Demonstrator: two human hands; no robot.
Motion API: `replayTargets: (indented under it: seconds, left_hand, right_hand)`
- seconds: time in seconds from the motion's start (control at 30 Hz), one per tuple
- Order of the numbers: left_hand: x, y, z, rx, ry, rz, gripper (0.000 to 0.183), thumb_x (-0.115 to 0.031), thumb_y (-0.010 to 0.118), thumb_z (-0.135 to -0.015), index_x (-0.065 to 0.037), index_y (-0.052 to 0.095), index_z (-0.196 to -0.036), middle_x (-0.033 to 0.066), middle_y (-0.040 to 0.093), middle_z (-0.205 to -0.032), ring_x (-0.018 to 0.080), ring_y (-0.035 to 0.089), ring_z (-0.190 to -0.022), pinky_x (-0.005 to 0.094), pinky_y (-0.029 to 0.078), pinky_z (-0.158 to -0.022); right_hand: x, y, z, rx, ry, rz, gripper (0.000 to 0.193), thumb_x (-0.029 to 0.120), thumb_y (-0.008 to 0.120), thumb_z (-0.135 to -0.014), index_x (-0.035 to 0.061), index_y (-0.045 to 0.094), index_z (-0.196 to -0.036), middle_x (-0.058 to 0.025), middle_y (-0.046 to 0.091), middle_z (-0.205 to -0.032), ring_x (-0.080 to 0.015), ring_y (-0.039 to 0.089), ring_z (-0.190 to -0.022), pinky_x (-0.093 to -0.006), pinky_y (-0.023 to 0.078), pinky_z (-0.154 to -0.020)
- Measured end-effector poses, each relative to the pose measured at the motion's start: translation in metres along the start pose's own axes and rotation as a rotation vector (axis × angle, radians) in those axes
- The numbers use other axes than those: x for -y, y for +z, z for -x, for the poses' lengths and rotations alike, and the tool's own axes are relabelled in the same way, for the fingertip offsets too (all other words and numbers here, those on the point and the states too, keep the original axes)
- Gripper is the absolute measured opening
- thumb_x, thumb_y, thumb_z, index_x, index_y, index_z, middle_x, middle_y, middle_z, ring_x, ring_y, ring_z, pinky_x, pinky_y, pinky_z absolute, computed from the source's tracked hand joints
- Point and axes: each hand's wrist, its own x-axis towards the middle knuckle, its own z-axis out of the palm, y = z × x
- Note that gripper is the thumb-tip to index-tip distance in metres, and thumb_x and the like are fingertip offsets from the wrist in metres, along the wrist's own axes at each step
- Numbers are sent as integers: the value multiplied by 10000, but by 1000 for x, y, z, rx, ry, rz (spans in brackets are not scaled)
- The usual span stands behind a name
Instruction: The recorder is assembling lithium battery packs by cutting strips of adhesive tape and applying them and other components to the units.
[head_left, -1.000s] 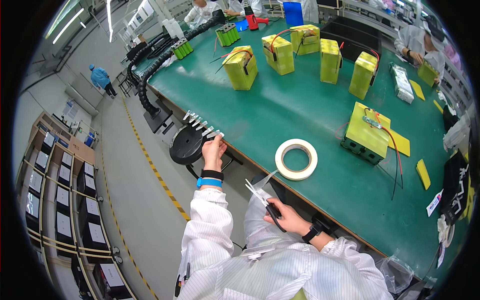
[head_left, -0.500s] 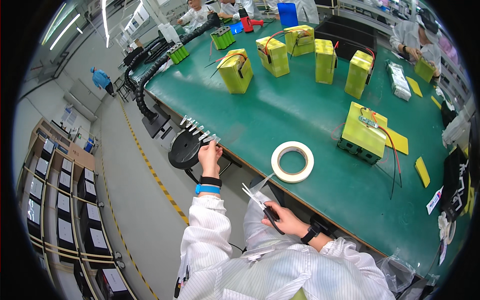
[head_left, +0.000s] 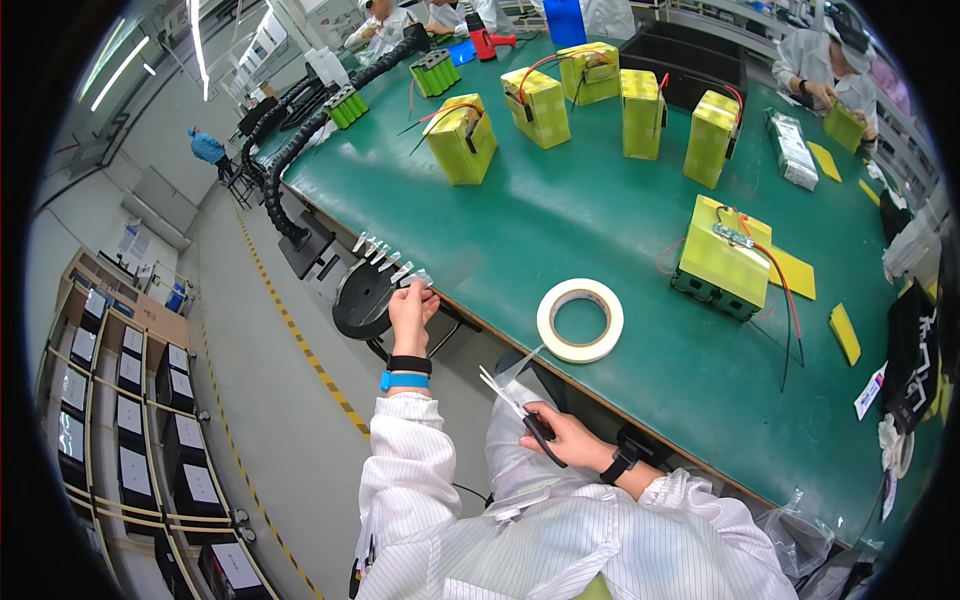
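At the table's left edge, my left hand (head_left: 412, 312) has its fingers pinched on the end of a short clear tape strip (head_left: 421, 279). Several similar tape strips (head_left: 378, 252) hang in a row along that edge, just beyond it. My right hand (head_left: 568, 440), over my lap, grips scissors (head_left: 540, 428) by the black handles, with the blades pointing up and left. A roll of tape (head_left: 548, 322) lies flat near the front edge of the green table. Its loose tail (head_left: 522, 368) runs down past the edge toward the scissor blades.
Several yellow-wrapped battery packs (head_left: 462, 145) stand across the table (head_left: 560, 230). One pack with a circuit board and wires (head_left: 722, 262) lies at the right. A round black stool (head_left: 360, 300) is beside the edge. A co-worker's hands (head_left: 822, 95) hold a pack at the far right.
The whole view has shifted slightly. Both hands keep nearly the same pose, the left at the tape strip and the right around the scissors.
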Motion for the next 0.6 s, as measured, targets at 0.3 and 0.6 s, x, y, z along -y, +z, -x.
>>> replayTargets:
  seconds: [0.3, 0.6]
  left_hand:
    - [1, -4, -9, -1, -105, -243, 370, -301, 666, -852, -14, 530, -1040, 130, 620, -856, 232, 661, -687, 285, 531, -581]
    - [-34, 6, 2, 210, -335, -688, 720, -484, 570, -886, 70, 403, -1315, 324, 652, -891, 346, 706, -705, 363, 593, -595]
  right_hand:
    - [2, 2, 2, -39, -29, -20, 577, 384, 717, -863, 47, 464, -1257, -70, 522, -765, -165, 487, -669, -301, 427, -631]
    - [3, 2, 4, -56, -17, -23, 571, 376, 722, -861, 50, 464, -1253, -69, 518, -751, -165, 478, -655, -301, 427, -629]
